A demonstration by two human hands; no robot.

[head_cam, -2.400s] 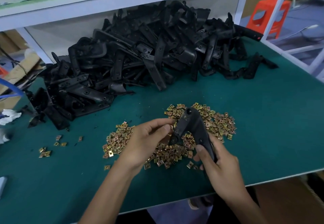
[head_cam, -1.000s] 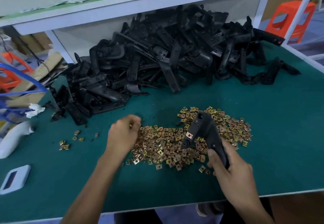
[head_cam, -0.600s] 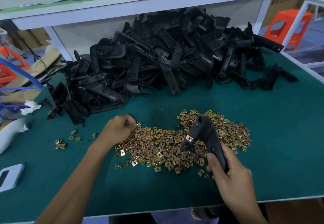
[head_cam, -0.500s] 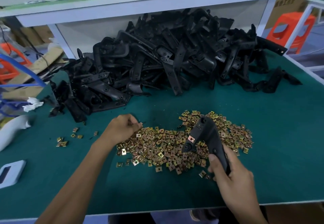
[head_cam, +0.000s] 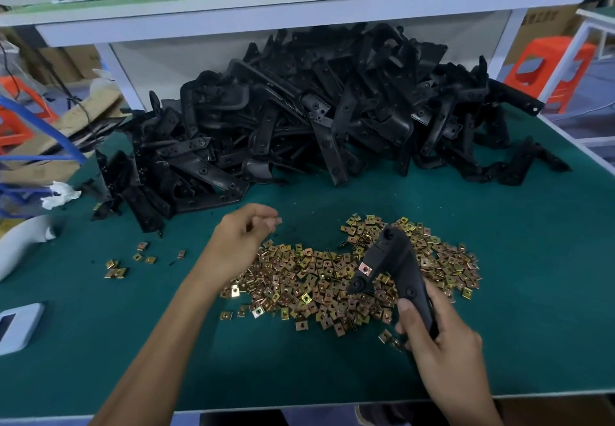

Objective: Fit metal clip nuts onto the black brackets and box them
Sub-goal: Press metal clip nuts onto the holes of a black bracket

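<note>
My right hand (head_cam: 436, 335) grips the lower end of a black bracket (head_cam: 394, 265) and holds it tilted over the heap of brass-coloured clip nuts (head_cam: 319, 279) on the green table. One clip nut (head_cam: 366, 269) sits fitted on the bracket's left tab. My left hand (head_cam: 241, 237) hovers over the heap's left edge with curled fingers. Its fingertips pinch together on a small blurred piece, apparently a clip nut (head_cam: 278, 221). No box for finished brackets is in view.
A large pile of black brackets (head_cam: 316, 126) fills the back of the table under a white shelf (head_cam: 299, 6). A few stray clip nuts (head_cam: 116, 270) lie at the left, near a small white device (head_cam: 20, 325). An orange stool (head_cam: 545, 69) stands beyond the right edge.
My left hand left the bracket, reached into the left side of the nut heap, and now lifts off it with fingertips pinched. My right hand keeps holding the bracket with one nut fitted.
</note>
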